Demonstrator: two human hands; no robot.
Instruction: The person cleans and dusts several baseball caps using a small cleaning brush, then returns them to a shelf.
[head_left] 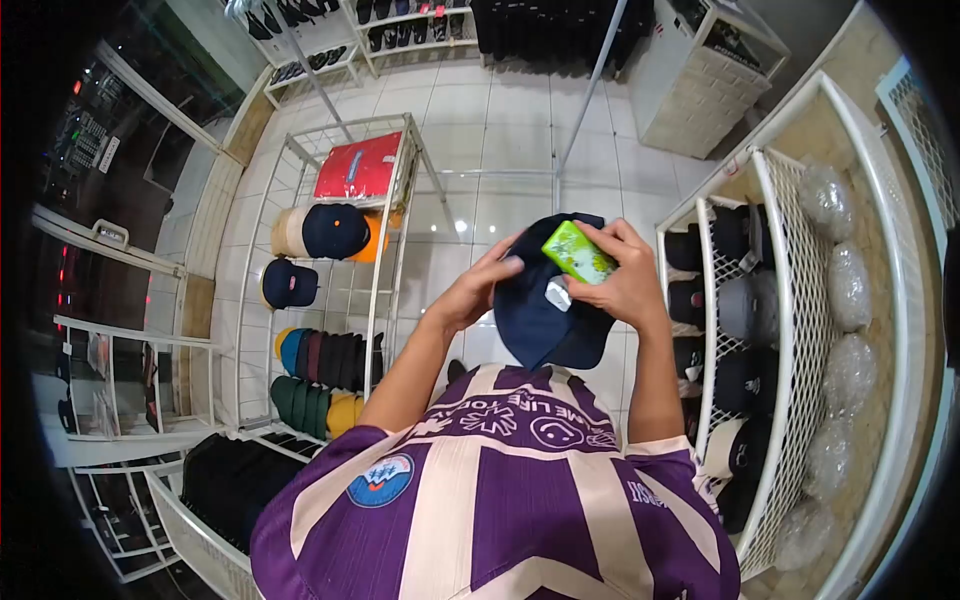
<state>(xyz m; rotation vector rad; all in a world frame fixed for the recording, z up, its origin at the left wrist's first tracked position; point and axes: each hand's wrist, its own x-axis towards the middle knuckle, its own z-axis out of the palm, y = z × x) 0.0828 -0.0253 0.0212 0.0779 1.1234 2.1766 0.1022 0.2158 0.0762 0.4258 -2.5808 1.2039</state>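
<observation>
In front of my chest is a dark navy cap [530, 325], with its brim toward my body. My left hand [487, 283] is closed on the cap's left edge, thumb on the near face and fingers behind it. My right hand [625, 275] grips a small bright green packet [580, 252] with a pale pattern, fingers along its upper edge and thumb below. The packet overlaps the cap's upper right part. Just under it, a small white label or piece of paper [558, 294] shows against the cap by my right thumb.
To the left, a white wire rack [250, 330] bears rows of caps and a red folded garment [360, 168] in plastic. On the right stands a white mesh shelf [790, 300] with more caps and plastic-wrapped bundles [848, 285]. A metal pole [590, 95] rises ahead from the tiled floor [470, 125].
</observation>
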